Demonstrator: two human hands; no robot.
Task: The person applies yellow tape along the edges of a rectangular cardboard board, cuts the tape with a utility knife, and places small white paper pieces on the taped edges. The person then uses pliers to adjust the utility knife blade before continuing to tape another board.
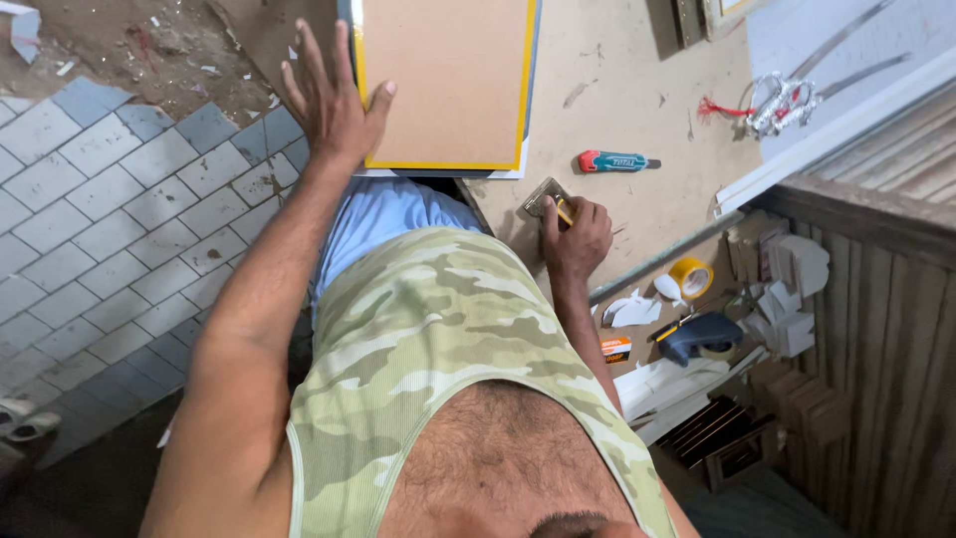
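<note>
A brown backing board with a yellow frame edge (448, 85) lies on the worktable (617, 130). My left hand (334, 100) rests flat with fingers spread on the board's left edge, thumb on the brown surface. My right hand (576, 239) is closed around a small metal-bladed tool with a yellow part (553, 202), its flat blade lying on the tabletop near the table's front edge. A teal and red utility knife (615, 161) lies on the table just beyond my right hand.
A roll of yellow tape (691, 277), a dark blue tape dispenser (702, 337) and paper scraps (632, 311) sit on a lower shelf at right. A red-tasselled silver ornament (777, 105) lies far right. Tiled floor (110, 229) shows at left.
</note>
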